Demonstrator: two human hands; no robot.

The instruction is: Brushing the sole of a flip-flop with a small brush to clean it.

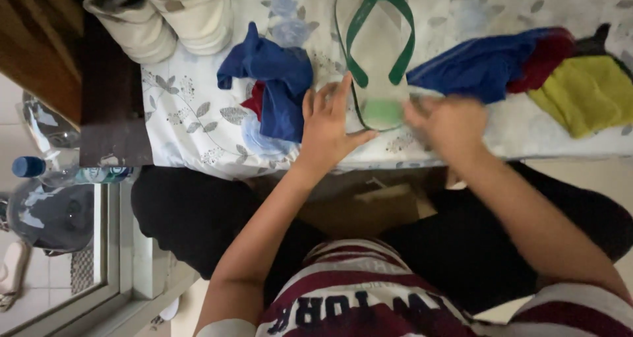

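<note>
Left hand (328, 127), right hand (448, 122) on white flip-flop (377, 53), green straps.

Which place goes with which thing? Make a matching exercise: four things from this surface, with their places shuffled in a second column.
Things:
1. flip-flop
2. yellow cloth
3. white shoes
4. plastic bottle

Places:
A. far right of the floral sheet
B. below the surface's left edge
C. between left hand and right hand
D. top left corner

Pairs: 1-C, 2-A, 3-D, 4-B
</note>
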